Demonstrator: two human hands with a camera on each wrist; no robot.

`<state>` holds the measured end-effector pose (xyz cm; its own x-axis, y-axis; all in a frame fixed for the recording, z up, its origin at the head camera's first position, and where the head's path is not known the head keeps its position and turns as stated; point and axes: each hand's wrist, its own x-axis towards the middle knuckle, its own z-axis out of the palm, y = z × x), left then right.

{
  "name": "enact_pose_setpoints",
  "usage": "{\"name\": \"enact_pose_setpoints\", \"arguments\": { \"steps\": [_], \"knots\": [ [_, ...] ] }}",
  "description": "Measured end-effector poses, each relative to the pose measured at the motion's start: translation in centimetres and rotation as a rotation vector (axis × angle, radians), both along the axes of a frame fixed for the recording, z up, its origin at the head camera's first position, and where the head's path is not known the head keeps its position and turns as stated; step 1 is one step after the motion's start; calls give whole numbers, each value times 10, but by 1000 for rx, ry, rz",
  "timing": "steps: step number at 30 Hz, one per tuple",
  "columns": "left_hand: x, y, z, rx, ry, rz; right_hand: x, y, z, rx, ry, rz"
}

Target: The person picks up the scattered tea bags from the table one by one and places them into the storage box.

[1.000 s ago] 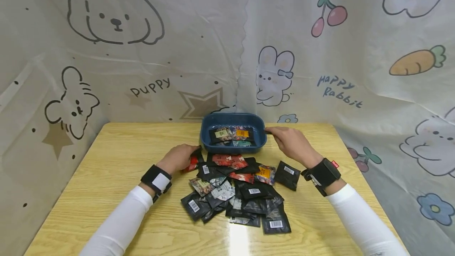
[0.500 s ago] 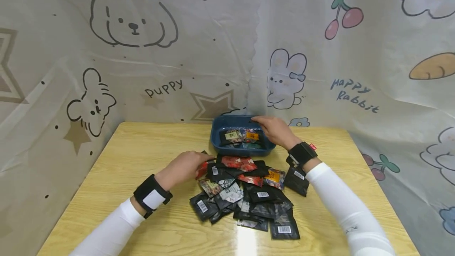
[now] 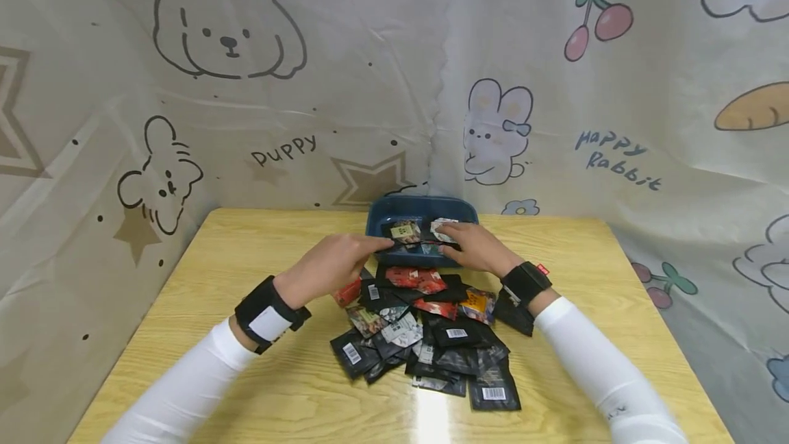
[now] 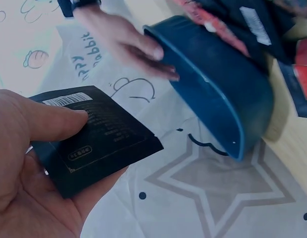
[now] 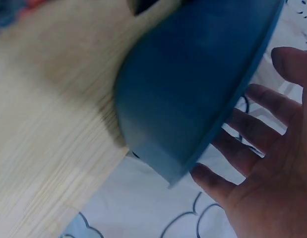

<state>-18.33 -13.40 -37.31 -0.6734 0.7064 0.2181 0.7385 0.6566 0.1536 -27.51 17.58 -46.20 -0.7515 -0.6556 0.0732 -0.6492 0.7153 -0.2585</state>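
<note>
My left hand [image 3: 333, 264] pinches a black sachet [image 4: 106, 136] between thumb and fingers, its barcode side showing in the left wrist view. In the head view that hand is at the front left of a blue plastic bin [image 3: 425, 205], the sachet seen nearly edge-on. Over the bin's right side is my right hand [image 3: 479, 247]. The right wrist view shows its fingers [image 5: 250, 126] spread beside the bin's rim, with nothing in them. Inside the bin lie a sachet with a pale green label [image 3: 404, 231] and a white-patterned sachet [image 3: 441, 227], partly hidden by the right hand.
A loose pile of sachets [image 3: 456, 334], mostly black with some red, white and orange fronts, spreads over the wooden table [image 3: 277, 375] before the bin. One black sachet [image 3: 514, 314] lies at the pile's right, below the right wrist. A printed cloth [image 3: 345, 88] hangs behind the table.
The left hand has lifted a sachet from the pile's left edge to the bin. The right hand has moved left over the bin, where a white-patterned sachet now covers the orange-labelled one.
</note>
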Motion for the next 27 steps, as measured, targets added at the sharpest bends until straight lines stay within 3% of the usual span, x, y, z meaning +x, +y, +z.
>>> {"name": "enact_pose_setpoints", "arguments": {
  "steps": [6, 14, 20, 27],
  "knots": [
    [-25, 16, 5, 33, 42, -20, 36, 26, 2, 4, 69, -39],
    [-80, 46, -10, 48, 35, 24, 92, 69, -11, -42, 185, -88],
    [-114, 62, -26, -6, -24, 103, 116, 92, -22, 48, 50, -144],
    [-137, 74, -53, -129, -180, 138, 128, 104, -31, 94, -126, -229]
  ]
}}
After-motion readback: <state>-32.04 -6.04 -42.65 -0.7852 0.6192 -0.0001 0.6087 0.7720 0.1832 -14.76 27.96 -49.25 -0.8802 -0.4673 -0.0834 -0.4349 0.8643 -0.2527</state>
